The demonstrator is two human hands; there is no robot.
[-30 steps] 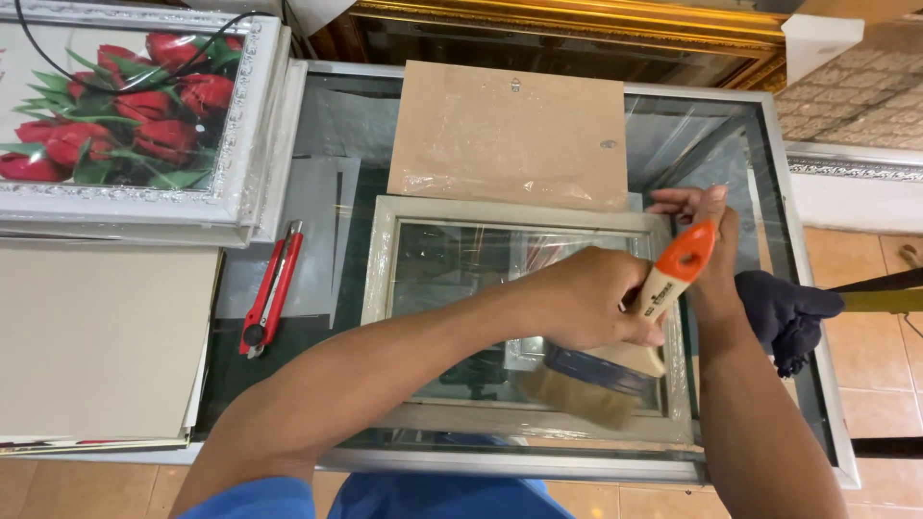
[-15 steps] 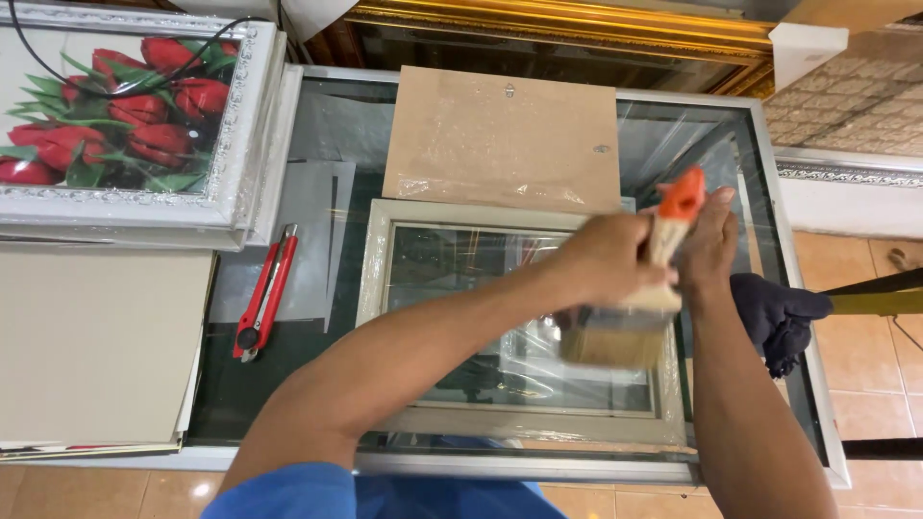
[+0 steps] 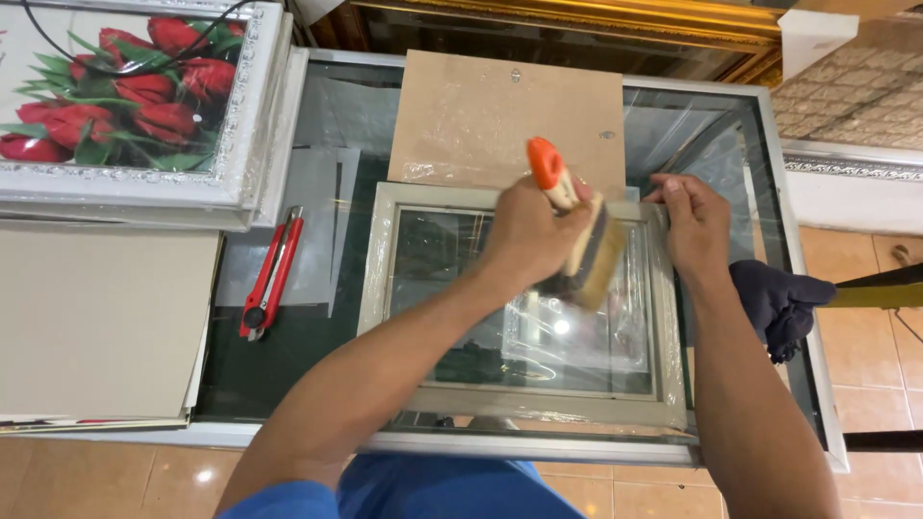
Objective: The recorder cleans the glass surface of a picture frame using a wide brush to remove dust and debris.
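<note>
Left hand point(image 3: 534, 231) grips orange-handled paintbrush point(image 3: 577, 235), bristles on glass of pale picture frame point(image 3: 380, 279) lying flat on glass surface point(image 3: 769, 192). Right hand point(image 3: 694, 223) presses frame's upper right corner. Red utility knife point(image 3: 272, 274) lies left of frame; brown backing board point(image 3: 500, 115) lies behind it.

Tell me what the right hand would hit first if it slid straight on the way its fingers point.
Probably the brown hardboard backing panel: the right hand rests on the pale wooden frame, fingers pointing that way.

Bright, even indoor light falls from above, leaving a small white glare spot on the frame's glass point(image 3: 561, 327) and soft reflections across the glass tabletop point(image 3: 731, 144). The paintbrush point(image 3: 585, 245) shows slight motion blur; the rest is sharp.
</note>
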